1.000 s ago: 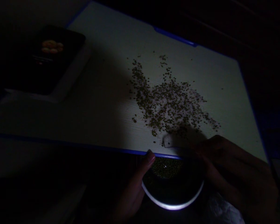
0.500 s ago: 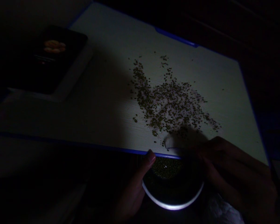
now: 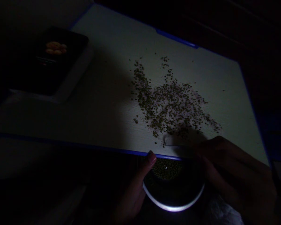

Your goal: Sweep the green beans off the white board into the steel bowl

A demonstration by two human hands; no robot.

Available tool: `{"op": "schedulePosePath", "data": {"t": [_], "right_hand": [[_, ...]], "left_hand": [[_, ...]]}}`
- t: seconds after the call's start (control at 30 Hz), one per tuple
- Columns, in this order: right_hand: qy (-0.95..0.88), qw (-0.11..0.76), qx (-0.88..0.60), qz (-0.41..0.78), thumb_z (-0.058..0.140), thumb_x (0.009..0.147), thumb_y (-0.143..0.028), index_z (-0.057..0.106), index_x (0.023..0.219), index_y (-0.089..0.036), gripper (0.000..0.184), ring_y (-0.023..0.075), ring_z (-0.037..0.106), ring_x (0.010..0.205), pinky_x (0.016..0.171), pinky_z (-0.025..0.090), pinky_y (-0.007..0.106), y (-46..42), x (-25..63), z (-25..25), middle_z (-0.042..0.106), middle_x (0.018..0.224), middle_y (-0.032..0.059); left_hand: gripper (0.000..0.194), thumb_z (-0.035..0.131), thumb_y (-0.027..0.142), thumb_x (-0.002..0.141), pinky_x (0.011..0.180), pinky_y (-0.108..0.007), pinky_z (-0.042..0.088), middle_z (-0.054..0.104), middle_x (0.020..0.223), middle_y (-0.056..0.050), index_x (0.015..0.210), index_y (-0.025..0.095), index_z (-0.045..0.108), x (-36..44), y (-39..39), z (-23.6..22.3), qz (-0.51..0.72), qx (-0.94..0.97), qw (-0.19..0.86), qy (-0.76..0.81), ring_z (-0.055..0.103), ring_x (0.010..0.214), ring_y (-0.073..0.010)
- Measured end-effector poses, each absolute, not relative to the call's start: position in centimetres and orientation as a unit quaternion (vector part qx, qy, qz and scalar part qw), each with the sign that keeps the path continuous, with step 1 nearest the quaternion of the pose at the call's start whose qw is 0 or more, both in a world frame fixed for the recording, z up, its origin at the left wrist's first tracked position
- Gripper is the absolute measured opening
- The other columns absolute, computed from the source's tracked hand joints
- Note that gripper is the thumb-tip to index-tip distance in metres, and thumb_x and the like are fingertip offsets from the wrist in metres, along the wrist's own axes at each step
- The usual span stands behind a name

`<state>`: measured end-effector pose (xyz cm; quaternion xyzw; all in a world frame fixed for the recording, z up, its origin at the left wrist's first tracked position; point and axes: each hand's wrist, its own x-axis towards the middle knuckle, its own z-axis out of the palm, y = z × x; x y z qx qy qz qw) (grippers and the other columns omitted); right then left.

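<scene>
The scene is very dark. Small green beans (image 3: pixel 170 103) lie scattered on a pale table (image 3: pixel 107 93) with a blue edge. Just below the table's near edge a round bowl (image 3: pixel 173 204) with a bright rim holds more beans. My left hand (image 3: pixel 135 190) grips the bowl's left side, thumb up against the table edge. My right hand (image 3: pixel 231 172) rests on the table edge at the right, fingers closed around a small pale piece (image 3: pixel 170 140) that touches the nearest beans.
A dark box (image 3: pixel 49 59) with a printed picture lies on a white base at the table's far left. Beyond the table edges all is dark. Something pale and crumpled (image 3: pixel 222 212) shows below my right hand.
Almost nothing moved. The pale piece in my right hand shifted slightly along the near beans; my left hand and the bowl stayed put.
</scene>
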<state>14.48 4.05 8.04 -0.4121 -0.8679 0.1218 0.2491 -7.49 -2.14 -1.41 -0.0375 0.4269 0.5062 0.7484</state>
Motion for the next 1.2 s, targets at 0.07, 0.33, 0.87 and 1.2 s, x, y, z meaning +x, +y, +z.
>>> {"op": "schedulePosePath", "data": {"t": [0.07, 0.33, 0.87, 1.2], "right_hand": [[-0.865, 0.252, -0.418, 0.118, 0.071, 0.109, -0.011, 0.079, 0.119, -0.019, 0.015, 0.0122, 0.081, 0.087, 0.073, 0.065, 0.02, 4.2, 14.2, 7.9, 0.081, 0.102, 0.0042], [-0.866, 0.247, -0.421, 0.111, 0.07, 0.109, -0.01, 0.078, 0.119, -0.019, 0.015, 0.0162, 0.084, 0.088, 0.07, 0.066, 0.024, 4.5, 13.7, 7.7, 0.083, 0.103, 0.0065], [-0.874, 0.25, -0.396, 0.128, 0.069, 0.108, -0.009, 0.079, 0.13, -0.019, 0.025, 0.0181, 0.08, 0.085, 0.066, 0.066, 0.028, 4.2, 13.7, 7.9, 0.081, 0.103, 0.0078], [-0.867, 0.26, -0.401, 0.142, 0.069, 0.108, -0.009, 0.08, 0.124, -0.02, 0.022, 0.0168, 0.082, 0.084, 0.067, 0.066, 0.025, 4.4, 13.4, 7.8, 0.082, 0.101, 0.0067]], "left_hand": [[0.106, 0.104, 0.053, 0.084, 0.142, -0.062, 0.041, 0.074, 0.17, -0.01, 0.176, 0.035, 0.054, -7.5, -2.1, -1.4, 0.505, -0.033, 0.748, 0.43, 0.051, 0.171, -0.0453], [0.113, 0.107, 0.055, 0.079, 0.138, -0.063, 0.047, 0.079, 0.162, -0.013, 0.176, 0.032, 0.052, -7.7, -2.5, -1.7, 0.497, -0.042, 0.748, 0.437, 0.057, 0.166, -0.0466], [0.106, 0.112, 0.052, 0.073, 0.135, -0.065, 0.05, 0.085, 0.149, -0.015, 0.164, 0.027, 0.065, -7.7, -1.9, -0.9, 0.508, -0.041, 0.738, 0.442, 0.061, 0.162, -0.0492], [0.083, 0.108, 0.053, 0.079, 0.131, -0.064, 0.055, 0.088, 0.146, -0.012, 0.152, 0.029, 0.078, -9.0, -2.5, -1.9, 0.496, -0.045, 0.741, 0.45, 0.067, 0.157, -0.0487]]}}
